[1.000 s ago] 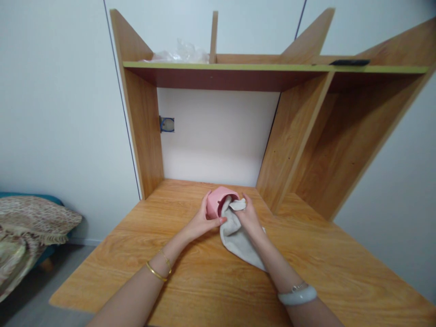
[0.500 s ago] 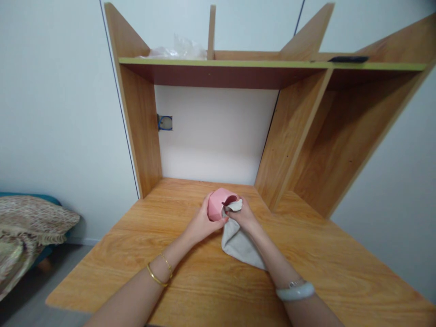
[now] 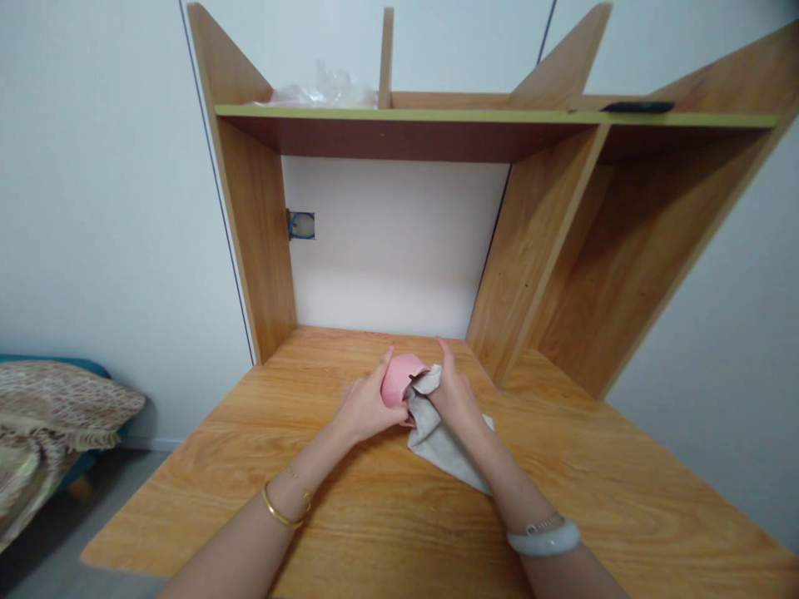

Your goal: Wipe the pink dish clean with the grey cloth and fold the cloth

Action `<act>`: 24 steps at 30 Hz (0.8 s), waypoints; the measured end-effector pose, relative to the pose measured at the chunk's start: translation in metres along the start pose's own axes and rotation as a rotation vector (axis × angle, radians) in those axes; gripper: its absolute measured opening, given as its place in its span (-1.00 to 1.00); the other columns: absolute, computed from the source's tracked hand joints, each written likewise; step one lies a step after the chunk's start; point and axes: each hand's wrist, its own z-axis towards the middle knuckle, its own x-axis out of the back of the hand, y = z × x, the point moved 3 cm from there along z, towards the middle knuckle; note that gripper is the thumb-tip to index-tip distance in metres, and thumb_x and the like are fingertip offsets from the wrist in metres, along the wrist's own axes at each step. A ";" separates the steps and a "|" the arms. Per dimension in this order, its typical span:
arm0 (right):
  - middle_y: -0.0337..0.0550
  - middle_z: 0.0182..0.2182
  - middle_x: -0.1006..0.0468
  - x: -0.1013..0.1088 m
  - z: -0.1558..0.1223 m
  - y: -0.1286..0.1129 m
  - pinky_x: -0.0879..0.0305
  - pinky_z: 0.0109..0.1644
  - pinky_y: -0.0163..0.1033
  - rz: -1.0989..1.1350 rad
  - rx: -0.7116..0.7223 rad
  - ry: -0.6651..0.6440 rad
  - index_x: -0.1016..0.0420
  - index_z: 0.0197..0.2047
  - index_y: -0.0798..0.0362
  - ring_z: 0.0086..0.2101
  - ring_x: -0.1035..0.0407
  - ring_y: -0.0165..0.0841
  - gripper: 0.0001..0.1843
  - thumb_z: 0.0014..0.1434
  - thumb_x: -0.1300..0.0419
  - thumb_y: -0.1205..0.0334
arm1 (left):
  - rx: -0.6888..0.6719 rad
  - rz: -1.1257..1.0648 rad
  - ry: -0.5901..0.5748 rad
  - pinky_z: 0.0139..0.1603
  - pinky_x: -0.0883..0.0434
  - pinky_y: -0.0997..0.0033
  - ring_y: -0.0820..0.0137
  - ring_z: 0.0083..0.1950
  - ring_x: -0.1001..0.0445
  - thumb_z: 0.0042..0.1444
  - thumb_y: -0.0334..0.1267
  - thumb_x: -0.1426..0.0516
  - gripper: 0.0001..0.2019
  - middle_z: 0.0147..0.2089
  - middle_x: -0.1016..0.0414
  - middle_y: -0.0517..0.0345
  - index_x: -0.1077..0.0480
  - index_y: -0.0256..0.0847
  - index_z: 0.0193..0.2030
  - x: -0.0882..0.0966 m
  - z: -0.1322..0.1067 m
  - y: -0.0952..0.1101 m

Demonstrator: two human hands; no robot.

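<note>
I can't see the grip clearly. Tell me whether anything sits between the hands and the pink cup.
Nothing separates the left hand from the pink cup; it grips the cup directly. The right hand meets it through the grey cloth, bunched at the cup's mouth and trailing onto the desk.

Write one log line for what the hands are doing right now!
left hand: holds pink cup | right hand: presses grey cloth into cup | cloth trails on desk

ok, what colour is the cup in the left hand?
Pink; the cup shows best in the head view.
</note>
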 end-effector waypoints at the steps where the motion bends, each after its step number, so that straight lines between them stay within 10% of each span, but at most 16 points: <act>1: -0.07 -0.46 -0.52 0.001 0.000 -0.003 -0.18 -0.37 -0.27 -0.016 0.028 0.001 0.16 0.27 0.16 -0.43 -0.41 -0.22 -0.24 0.04 -0.05 0.20 | 0.006 0.024 0.015 -0.11 -0.32 0.25 0.11 -0.14 -0.45 -0.22 -0.11 -0.20 -0.14 -0.16 -0.50 0.06 0.03 -0.11 0.28 0.003 0.000 0.001; 9: -0.01 -0.42 -0.51 -0.001 -0.003 -0.005 -0.22 -0.36 -0.25 0.016 0.037 0.008 0.17 0.25 0.20 -0.40 -0.42 -0.21 -0.27 0.06 0.01 0.20 | 0.026 0.126 -0.040 -0.07 -0.31 0.20 0.13 -0.11 -0.44 -0.08 -0.09 -0.11 -0.22 -0.12 -0.48 0.07 0.10 -0.07 0.29 0.008 0.001 -0.003; 18: 0.05 -0.24 -0.49 -0.014 0.003 0.014 -0.27 -0.17 -0.17 0.404 -0.077 0.139 0.02 0.19 0.19 -0.21 -0.38 -0.20 -0.33 0.00 -0.02 0.23 | -0.074 -0.700 0.111 0.01 -0.33 0.26 0.27 0.03 -0.34 0.02 -0.06 -0.12 -0.23 0.13 -0.19 -0.11 0.19 -0.17 0.28 -0.008 0.009 -0.007; 24: -0.02 -0.21 -0.48 -0.030 0.010 0.017 -0.28 -0.18 -0.14 0.603 -0.090 0.113 -0.23 0.01 0.12 -0.22 -0.37 -0.24 -0.49 -0.06 -0.10 0.18 | -0.113 -0.644 0.118 0.25 -0.05 0.28 0.22 0.28 -0.02 -0.05 -0.12 -0.19 -0.17 0.28 -0.01 -0.05 0.17 -0.20 0.28 -0.015 0.005 -0.003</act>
